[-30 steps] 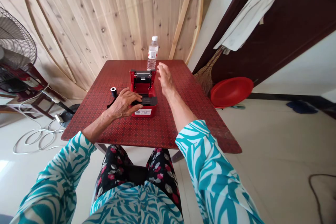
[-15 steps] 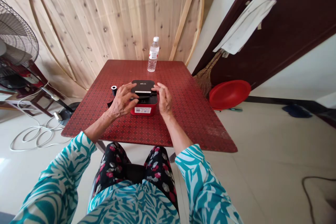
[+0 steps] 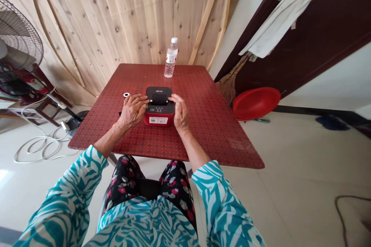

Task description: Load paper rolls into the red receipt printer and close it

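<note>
A red and black label or receipt printer (image 3: 158, 117) sits near the middle of the table, with its black lid (image 3: 160, 90) down. A dark strip (image 3: 159, 99) lies across its top, and a white label is stuck to its red front. The fingers of my left hand (image 3: 131, 111) are stretched out over the lid's left edge. On the opposite side, my right hand (image 3: 181, 114) has its fingertips at the lid's right edge, fingers extended and slightly bent. Neither hand grasps anything. A small black roll with a white end (image 3: 126, 95) stands behind my left hand, partly hidden.
A water bottle (image 3: 171, 58) stands at the back of the red patterned table (image 3: 220, 139). Left of the table are a standing fan (image 3: 19, 42) and a loose white cable (image 3: 37, 148). On the right, a red basin (image 3: 256, 103) and a straw broom (image 3: 228, 85) rest by the door.
The printer's lid was slightly raised and now lies down. My left hand has flattened onto its left side; my right hand stays at the right edge. The view has shifted a little.
</note>
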`<action>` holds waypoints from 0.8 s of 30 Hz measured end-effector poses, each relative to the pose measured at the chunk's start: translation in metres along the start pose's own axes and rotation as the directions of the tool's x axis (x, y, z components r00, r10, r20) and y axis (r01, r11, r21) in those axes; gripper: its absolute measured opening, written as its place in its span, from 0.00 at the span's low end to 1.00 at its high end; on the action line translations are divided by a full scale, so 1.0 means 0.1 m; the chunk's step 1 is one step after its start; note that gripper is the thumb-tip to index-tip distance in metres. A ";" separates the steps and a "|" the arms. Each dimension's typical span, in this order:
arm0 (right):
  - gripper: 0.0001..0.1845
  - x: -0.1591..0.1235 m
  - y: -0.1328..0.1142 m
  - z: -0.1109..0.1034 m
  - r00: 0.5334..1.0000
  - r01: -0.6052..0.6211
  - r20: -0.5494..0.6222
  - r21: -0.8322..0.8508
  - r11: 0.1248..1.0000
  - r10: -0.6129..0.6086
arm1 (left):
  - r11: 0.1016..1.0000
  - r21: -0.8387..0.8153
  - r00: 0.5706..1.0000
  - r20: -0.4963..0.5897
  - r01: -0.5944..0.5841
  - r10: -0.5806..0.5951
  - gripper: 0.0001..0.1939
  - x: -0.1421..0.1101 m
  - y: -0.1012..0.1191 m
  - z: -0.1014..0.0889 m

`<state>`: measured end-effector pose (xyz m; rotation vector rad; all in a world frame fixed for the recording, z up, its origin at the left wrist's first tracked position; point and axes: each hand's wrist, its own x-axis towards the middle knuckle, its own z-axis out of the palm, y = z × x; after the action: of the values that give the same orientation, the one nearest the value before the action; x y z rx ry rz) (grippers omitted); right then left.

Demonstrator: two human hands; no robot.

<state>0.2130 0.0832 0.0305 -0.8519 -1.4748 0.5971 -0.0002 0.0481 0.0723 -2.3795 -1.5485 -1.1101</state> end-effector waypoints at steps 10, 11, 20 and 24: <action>0.26 0.01 0.51 0.11 0.857 -0.408 -0.216 0.274 0.871 0.469 | 0.954 -0.285 0.991 -0.066 0.094 -0.117 0.18 -0.14 -0.01 0.03; 0.24 0.00 0.54 0.11 0.864 -0.416 -0.196 0.239 0.877 0.463 | 0.948 -0.302 0.987 -0.088 0.102 -0.134 0.18 -0.14 0.00 0.05; 0.19 -0.04 0.51 0.09 0.939 -0.327 -0.091 0.068 0.943 0.332 | 0.910 -0.366 0.973 -0.042 0.196 -0.227 0.14 0.10 -0.07 -0.02; 0.18 -0.03 0.51 0.09 0.938 -0.328 -0.092 0.069 0.942 0.333 | 0.796 -0.467 0.907 0.034 0.385 -0.420 0.19 0.02 -0.13 -0.02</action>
<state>0.2121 0.1119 -0.0131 -1.0845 -1.2251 0.8256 -0.0118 0.0549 0.0707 -2.2757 -2.0192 -1.8223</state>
